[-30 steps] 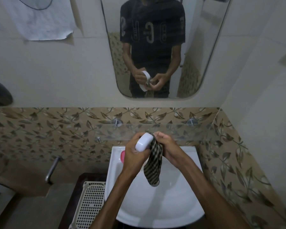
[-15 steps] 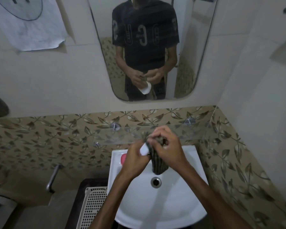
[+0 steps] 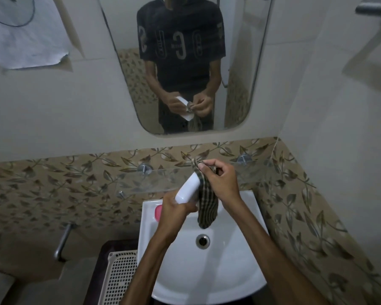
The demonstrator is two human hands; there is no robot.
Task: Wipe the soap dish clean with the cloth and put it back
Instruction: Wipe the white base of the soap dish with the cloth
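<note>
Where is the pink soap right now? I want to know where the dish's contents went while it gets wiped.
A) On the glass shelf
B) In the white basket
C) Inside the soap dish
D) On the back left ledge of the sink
D: the pink soap lies on the sink ledge at its back left corner, just left of the left hand, which holds the soap dish.

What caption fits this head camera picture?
Left hand holds the white soap dish while right hand wipes it with striped cloth.
</note>
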